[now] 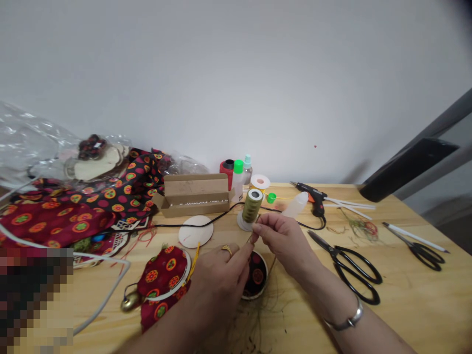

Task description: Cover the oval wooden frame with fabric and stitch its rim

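Low in the centre, my left hand (221,278) is closed, its fingertips pinching what looks like a thin olive thread. My right hand (282,241) meets it from the right, thumb and forefinger pinched on the same thread. Just behind the fingertips stands a spool of olive thread (251,206). Under my hands lies a round piece covered in dark patterned fabric (258,275), partly hidden by my left hand. To the left is a maroon patterned fabric piece (165,268) with a white round rim, beside a small brass bell (131,301).
Large black-handled scissors (344,260) lie right of my right hand, smaller scissors (424,250) farther right. Behind are a glue gun (313,194), an open cardboard box (195,201), a green-capped bottle (238,182) and a white disc (195,236). Patterned fabric (73,211) fills the left.
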`<action>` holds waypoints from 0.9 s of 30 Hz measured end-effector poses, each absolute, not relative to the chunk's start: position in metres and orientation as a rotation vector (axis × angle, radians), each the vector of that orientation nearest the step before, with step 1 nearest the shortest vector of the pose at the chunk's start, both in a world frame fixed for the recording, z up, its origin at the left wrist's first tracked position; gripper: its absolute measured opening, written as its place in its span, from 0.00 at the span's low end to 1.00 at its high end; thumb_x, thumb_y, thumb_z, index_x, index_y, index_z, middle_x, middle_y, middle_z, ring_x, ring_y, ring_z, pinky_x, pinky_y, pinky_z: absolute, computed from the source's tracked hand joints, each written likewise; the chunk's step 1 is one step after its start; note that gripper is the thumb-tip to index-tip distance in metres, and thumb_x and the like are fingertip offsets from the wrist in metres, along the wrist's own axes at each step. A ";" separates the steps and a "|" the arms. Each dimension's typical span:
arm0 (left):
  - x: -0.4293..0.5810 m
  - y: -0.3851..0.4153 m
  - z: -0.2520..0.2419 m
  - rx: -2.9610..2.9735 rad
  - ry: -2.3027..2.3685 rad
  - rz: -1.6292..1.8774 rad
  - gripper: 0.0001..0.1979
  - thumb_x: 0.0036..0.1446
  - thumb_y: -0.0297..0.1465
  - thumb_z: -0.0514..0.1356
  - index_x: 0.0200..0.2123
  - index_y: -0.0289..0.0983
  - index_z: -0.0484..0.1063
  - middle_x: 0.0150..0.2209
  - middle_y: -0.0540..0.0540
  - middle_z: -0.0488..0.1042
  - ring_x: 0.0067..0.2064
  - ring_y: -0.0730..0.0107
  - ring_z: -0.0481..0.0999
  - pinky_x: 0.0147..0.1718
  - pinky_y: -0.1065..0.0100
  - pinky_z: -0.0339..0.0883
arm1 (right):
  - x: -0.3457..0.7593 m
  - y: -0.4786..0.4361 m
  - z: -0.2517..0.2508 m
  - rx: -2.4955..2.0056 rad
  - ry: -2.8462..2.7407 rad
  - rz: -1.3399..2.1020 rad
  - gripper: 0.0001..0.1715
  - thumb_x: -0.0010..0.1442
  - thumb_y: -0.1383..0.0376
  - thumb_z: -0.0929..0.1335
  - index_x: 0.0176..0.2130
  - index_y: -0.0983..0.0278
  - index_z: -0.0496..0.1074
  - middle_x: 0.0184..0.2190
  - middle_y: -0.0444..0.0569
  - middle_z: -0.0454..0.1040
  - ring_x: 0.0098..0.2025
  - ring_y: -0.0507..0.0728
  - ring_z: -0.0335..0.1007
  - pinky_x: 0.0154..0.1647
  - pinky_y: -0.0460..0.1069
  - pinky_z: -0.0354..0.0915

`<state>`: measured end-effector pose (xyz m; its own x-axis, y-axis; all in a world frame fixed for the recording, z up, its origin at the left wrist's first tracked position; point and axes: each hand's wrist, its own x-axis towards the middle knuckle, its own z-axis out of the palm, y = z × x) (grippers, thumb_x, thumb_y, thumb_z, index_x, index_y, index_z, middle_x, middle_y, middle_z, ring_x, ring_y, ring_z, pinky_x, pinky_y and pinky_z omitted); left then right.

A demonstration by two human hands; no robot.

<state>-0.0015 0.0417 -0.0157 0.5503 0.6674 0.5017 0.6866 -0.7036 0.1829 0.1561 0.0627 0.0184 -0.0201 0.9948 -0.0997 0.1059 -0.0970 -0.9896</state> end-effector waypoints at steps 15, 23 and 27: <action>-0.002 0.041 -0.019 -2.698 -1.133 -0.888 0.16 0.57 0.25 0.50 0.48 0.35 0.67 0.22 0.51 0.69 0.22 0.71 0.67 0.20 0.69 0.54 | 0.154 0.063 0.019 -1.364 -1.191 1.285 0.09 0.49 0.64 0.67 0.21 0.66 0.68 0.13 0.38 0.61 0.16 0.46 0.45 0.17 0.44 0.45; -0.001 0.043 -0.021 -2.694 -1.175 -0.810 0.18 0.57 0.25 0.51 0.51 0.35 0.64 0.21 0.52 0.68 0.22 0.70 0.67 0.20 0.69 0.54 | 0.154 0.063 0.017 -1.362 -1.159 1.311 0.09 0.48 0.63 0.68 0.21 0.66 0.68 0.14 0.39 0.63 0.15 0.45 0.45 0.15 0.44 0.42; -0.001 0.042 -0.019 -2.701 -1.167 -0.787 0.18 0.56 0.24 0.52 0.51 0.34 0.65 0.22 0.51 0.70 0.22 0.69 0.68 0.20 0.69 0.55 | 0.151 0.062 0.016 -1.304 -1.081 1.377 0.10 0.48 0.63 0.68 0.22 0.66 0.67 0.16 0.41 0.66 0.15 0.44 0.46 0.15 0.43 0.41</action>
<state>-0.0009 0.0424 -0.0191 0.5738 0.6533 0.4939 0.7027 -0.7025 0.1128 0.1513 0.0618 0.0165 -0.0125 0.9821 -0.1878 -0.0508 -0.1882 -0.9808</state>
